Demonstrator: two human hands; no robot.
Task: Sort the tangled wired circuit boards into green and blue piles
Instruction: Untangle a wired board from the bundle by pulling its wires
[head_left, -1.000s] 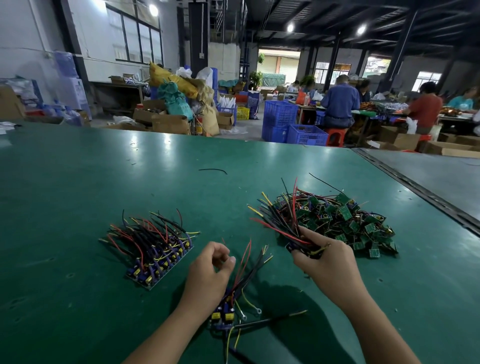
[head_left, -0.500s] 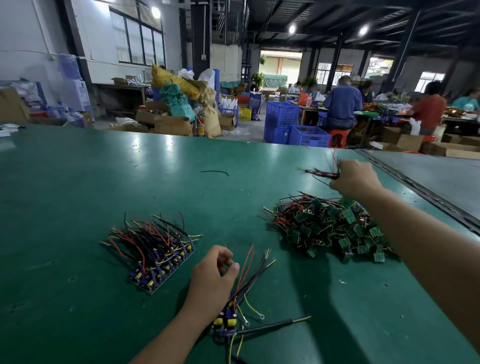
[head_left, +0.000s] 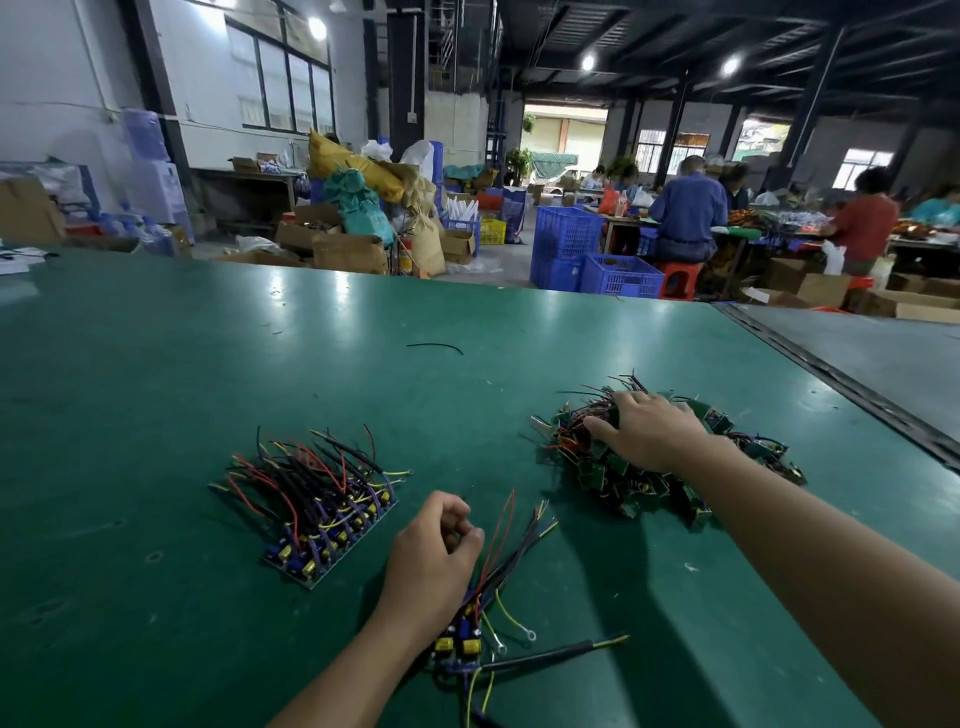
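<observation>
2 piles nearly done: your right hand (head_left: 649, 436) lies flat-fingered on green pile (head_left: 636, 483), left hand (head_left: 434, 553) curled by leftover blue boards (head_left: 460, 643), grip unclear.

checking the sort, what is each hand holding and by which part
Left hand grips the small blue-board bundle by its wires, just above the boards. Right hand rests on the green pile; whether it grasps anything cannot be told.

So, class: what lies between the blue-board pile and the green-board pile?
Head view: mostly bare green table; toward the near side, the left hand grips a small bundle of wired blue boards.
</observation>
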